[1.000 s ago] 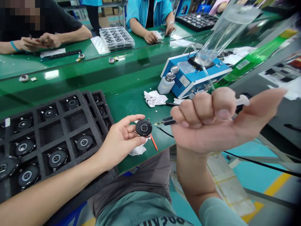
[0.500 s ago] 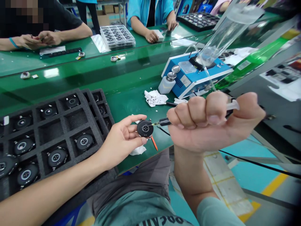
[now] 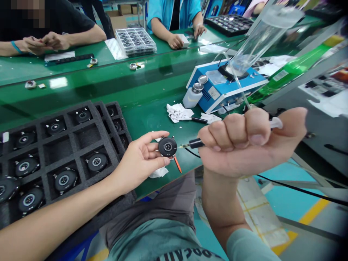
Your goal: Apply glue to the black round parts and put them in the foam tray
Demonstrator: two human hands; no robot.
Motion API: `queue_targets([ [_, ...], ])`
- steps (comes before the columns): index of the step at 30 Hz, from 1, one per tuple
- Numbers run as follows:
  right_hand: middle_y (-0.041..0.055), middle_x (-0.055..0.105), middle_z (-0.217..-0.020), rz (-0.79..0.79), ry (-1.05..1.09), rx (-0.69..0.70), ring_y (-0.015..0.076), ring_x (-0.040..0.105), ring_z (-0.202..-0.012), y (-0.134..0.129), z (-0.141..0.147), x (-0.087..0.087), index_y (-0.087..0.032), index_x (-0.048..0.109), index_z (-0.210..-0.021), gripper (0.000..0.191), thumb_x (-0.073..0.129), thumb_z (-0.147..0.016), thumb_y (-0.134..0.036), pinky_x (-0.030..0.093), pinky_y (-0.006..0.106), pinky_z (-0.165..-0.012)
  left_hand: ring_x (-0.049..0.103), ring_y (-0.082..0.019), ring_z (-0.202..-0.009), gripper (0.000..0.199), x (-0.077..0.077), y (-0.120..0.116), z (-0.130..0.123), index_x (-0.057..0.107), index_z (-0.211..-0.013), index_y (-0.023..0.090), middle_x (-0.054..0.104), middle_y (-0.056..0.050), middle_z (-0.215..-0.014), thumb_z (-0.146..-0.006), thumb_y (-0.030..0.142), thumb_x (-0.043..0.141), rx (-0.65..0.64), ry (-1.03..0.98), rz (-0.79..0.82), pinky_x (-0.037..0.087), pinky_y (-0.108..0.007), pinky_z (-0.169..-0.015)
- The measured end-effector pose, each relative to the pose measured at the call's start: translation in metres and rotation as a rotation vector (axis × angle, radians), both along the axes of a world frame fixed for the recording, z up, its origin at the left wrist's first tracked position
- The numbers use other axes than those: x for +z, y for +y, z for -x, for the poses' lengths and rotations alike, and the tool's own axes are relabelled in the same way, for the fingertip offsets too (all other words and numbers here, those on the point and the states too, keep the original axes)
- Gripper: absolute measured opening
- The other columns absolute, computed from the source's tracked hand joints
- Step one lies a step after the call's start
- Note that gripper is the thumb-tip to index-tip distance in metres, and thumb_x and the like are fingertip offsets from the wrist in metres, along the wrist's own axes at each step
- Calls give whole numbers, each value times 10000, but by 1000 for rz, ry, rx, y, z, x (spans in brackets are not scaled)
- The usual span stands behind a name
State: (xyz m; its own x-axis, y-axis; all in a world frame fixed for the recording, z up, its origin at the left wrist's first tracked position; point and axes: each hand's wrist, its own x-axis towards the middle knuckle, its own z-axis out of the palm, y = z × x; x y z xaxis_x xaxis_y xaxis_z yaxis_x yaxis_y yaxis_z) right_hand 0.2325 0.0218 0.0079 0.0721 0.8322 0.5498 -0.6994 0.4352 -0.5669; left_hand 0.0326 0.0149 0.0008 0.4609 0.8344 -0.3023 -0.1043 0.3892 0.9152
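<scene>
My left hand (image 3: 145, 152) grips a round black watch case (image 3: 167, 146) by its edge, between thumb and fingers. The case's back, with a ring and several small contacts, faces up. My right hand (image 3: 244, 145) is wrapped round a dark glue dispensing syringe (image 3: 195, 143), fed by a clear tube from above. The syringe's thin needle points left at the right side of the case; whether it touches is too fine to tell. Under the case lie an orange pointed stick (image 3: 177, 164) and a white tissue (image 3: 159, 173).
At left, a stack of black foam trays (image 3: 72, 145) holds several watch cases. A blue dispensing machine (image 3: 217, 87), a white pump bottle (image 3: 193, 95), crumpled tissue (image 3: 179, 112) and a green bottle (image 3: 293, 69) stand right. Two people work across the green conveyor (image 3: 108, 78).
My right hand and the syringe have moved slightly right, drawing the needle from the middle of the watch case back toward its right edge. My left hand holds the case almost still.
</scene>
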Motion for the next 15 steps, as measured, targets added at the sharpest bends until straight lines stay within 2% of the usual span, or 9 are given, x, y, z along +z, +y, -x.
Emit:
queue_targets([
  [8, -80, 203, -425, -21, 32, 164, 64, 133, -351, 2, 1, -6, -215, 277, -523, 627, 527, -924, -627, 209, 275, -387, 777, -170, -864, 659, 3, 1, -2, 609, -1292, 173, 806, -50, -967, -690, 96, 865, 8, 5, 10, 589, -236, -764],
  [15, -83, 201, -416, -23, 31, 150, 59, 129, -346, 3, 2, -6, -213, 299, -518, 608, 506, -939, -600, 222, 267, -367, 774, -168, -854, 662, 2, 0, 0, 606, -1298, 174, 803, -52, -967, -693, 97, 863, 6, 13, 9, 583, -234, -753],
])
